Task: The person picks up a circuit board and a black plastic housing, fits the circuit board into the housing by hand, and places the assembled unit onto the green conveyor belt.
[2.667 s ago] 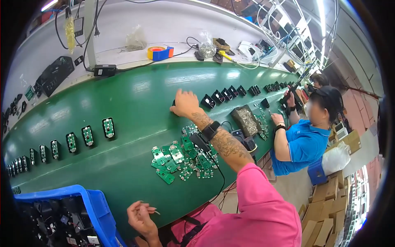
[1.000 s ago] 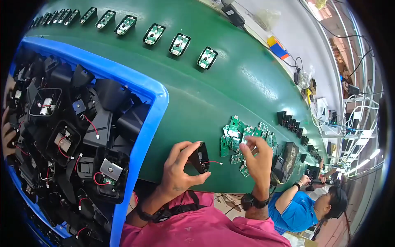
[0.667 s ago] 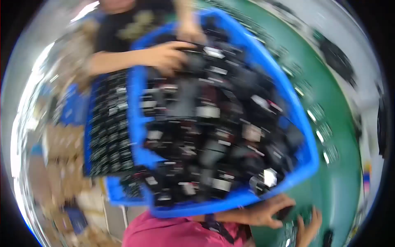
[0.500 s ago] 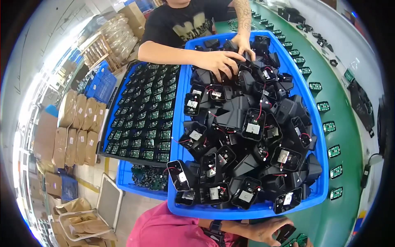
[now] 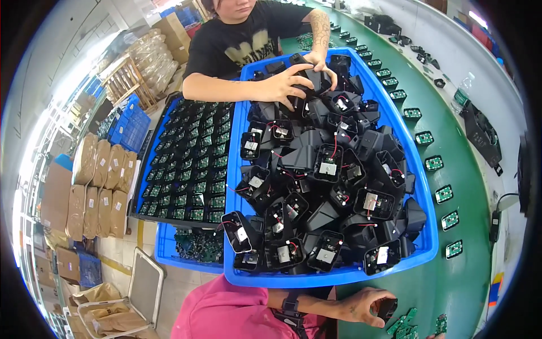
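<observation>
My left hand, with a dark watch on its wrist, grips a small black plastic housing over the green bench, just below the blue tub. To the right of that housing lie several loose green circuit boards. Only a bit of my right hand shows at the lower edge. Its fingers appear to pinch a green circuit board. Black housings with red wires and pale metal plates inside fill the tub in a jumbled heap.
Across the tub, a co-worker's hands hold black housings. A row of housings with boards runs along the green bench. To the left stand a tray of board-fitted housings, a folding chair and brown-wrapped bundles.
My left hand has turned the housing more upright. My right hand has moved right, away from the loose boards, with a board. The co-worker has raised housings from the heap. The view has shifted slightly.
</observation>
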`<state>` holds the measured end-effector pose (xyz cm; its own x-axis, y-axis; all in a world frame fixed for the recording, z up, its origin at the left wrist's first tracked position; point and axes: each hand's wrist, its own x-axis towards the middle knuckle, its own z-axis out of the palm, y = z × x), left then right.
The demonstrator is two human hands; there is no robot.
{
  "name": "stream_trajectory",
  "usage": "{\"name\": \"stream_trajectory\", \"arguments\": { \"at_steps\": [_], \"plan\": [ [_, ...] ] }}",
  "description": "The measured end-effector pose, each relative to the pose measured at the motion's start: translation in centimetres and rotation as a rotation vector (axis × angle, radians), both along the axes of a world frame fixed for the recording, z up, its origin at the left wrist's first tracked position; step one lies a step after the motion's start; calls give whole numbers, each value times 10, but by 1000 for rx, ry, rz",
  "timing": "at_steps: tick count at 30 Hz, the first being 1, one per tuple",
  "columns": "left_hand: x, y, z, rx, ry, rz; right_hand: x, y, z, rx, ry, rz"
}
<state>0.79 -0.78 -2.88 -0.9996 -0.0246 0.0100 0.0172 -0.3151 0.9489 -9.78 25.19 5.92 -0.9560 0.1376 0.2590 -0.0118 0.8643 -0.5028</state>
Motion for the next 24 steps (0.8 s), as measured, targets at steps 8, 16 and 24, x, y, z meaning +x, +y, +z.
{"name": "stream_trajectory", "arguments": {
  "at_steps": [8,16,24],
  "plan": [
    [1,-27,61,-566,171,283,73,-76,-62,-1952,-748,34],
    [-19,-1,65,-667,267,281,81,-102,-49,-2214,-828,144],
    [-20,5,54,-637,163,225,82,-124,-51,-1809,-511,-321]
  ]
}}
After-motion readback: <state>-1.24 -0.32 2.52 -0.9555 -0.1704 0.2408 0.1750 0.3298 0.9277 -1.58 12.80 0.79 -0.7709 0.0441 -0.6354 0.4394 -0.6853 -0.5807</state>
